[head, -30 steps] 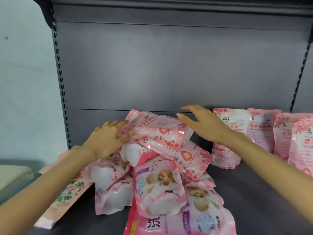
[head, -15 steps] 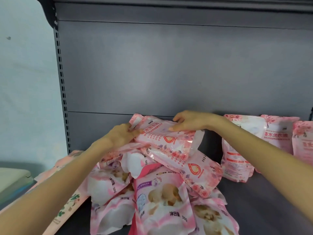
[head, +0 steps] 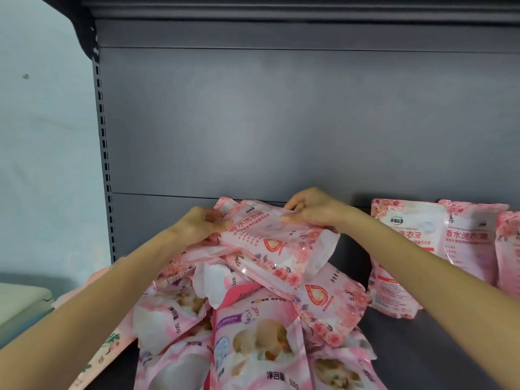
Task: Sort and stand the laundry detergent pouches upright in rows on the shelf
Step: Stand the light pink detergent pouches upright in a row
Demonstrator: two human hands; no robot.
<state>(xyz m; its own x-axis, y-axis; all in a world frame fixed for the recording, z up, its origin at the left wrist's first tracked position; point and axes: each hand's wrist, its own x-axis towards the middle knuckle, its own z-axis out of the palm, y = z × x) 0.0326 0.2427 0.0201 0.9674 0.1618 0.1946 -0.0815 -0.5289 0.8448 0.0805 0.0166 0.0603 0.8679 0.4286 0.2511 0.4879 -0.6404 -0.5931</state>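
A pink rose-print detergent pouch (head: 277,243) lies on top of a heap of pink pouches (head: 253,333) in the middle of the dark shelf (head: 422,347). My left hand (head: 199,225) grips its top left corner. My right hand (head: 312,211) pinches its top right edge, thumb on the front. The pouch's far end is raised off the heap. At the right, several matching rose pouches (head: 408,249) stand upright in a row against the back panel.
The grey back panel (head: 281,122) rises behind the heap and a slotted upright (head: 105,164) marks the shelf's left end. A flat floral packet (head: 104,347) lies over the shelf's left edge. Bare shelf shows between heap and standing row.
Both hands went from resting flat on the heap to closing on the top rose pouch's upper corners. The pouch's far end has lifted slightly.
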